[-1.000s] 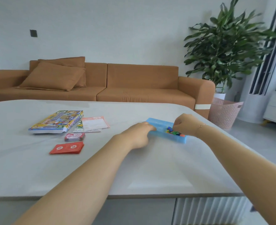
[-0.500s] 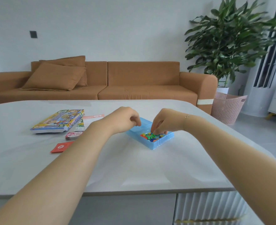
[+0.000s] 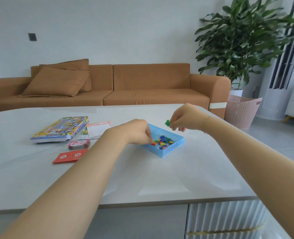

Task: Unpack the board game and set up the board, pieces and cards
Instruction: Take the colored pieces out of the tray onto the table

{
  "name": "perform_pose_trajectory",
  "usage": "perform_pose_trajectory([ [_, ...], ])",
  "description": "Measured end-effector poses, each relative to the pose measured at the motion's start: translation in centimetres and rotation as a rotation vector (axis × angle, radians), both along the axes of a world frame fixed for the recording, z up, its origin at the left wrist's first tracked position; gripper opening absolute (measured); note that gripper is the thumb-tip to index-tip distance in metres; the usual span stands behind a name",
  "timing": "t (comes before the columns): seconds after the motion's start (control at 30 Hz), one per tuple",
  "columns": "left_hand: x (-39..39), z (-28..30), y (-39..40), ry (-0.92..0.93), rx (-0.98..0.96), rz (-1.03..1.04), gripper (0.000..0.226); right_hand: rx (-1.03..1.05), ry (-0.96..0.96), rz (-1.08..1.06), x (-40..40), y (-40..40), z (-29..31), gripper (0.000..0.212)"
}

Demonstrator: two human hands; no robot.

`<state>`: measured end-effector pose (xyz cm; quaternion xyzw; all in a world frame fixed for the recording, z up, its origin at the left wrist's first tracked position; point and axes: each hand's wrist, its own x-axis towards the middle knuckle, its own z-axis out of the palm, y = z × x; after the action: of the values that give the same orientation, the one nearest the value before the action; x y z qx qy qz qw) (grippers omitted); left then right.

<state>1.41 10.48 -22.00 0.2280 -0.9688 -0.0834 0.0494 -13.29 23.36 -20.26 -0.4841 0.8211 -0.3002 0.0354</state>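
Near the table's [image 3: 160, 178] front edge, two bare arms reach out. Toward the left edge lie red cards [image 3: 68, 157], then a pink card stack [image 3: 78, 144]. By the right edge sits a blue tray [image 3: 174, 147] full of little colored pieces [image 3: 162, 141]. Left hand [image 3: 138, 131] dips into the tray, fingers bunched on the pieces. Right hand [image 3: 183, 119] is up above the tray's far end, fingers pinching a green piece [image 3: 167, 123]. Farther back on the left lie the game box [image 3: 59, 129] and a paper sheet [image 3: 97, 129].

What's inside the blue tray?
The blue tray holds a heap of small game pieces: red, yellow, green, blue. The left hand covers the tray's near-left part, so anything there is hidden.
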Motion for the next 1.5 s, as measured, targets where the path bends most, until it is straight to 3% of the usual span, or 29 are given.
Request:
perform_pose_trajectory([
  [0.3,-0.7,0.6,0.5,-0.054,0.044,0.027,0.031,-0.1,-0.314,-0.158,-4.0,1.2,-3.7,0.004],
  [0.63,-0.9,1.0,0.5,-0.08,0.095,0.028,0.017,-0.01,-0.018,-0.243,-4.6,1.6,-4.2,0.015],
  [0.87,-0.8,1.1,0.3,-0.106,0.077,0.07,0.039,0.016,-0.011,-0.302,-6.5,2.5,-4.5,0.014],
  [0.97,-0.7,1.2,0.2,-0.121,0.071,0.075,0.025,0.051,-0.007,-0.322,-6.9,2.7,-4.6,0.013],
  [1.07,-0.8,1.2,0.2,-0.114,0.065,0.061,0.016,0.052,0.06,-0.308,-6.7,2.5,-3.8,0.018],
  [1.2,-0.8,1.1,0.0,-0.101,0.051,0.058,0.021,-0.145,0.137,-0.144,-4.0,1.9,-0.8,0.021],
  [1.33,-0.5,0.7,-1.0,-0.048,0.05,0.05,0.02,0.092,0.167,0.154,0.0,1.0,0.6,0.012],
  [1.5,0.4,0.6,-1.8,0.028,0.057,-0.001,0.012,0.227,0.235,0.205,1.9,-1.4,-1.4,0.021],
])
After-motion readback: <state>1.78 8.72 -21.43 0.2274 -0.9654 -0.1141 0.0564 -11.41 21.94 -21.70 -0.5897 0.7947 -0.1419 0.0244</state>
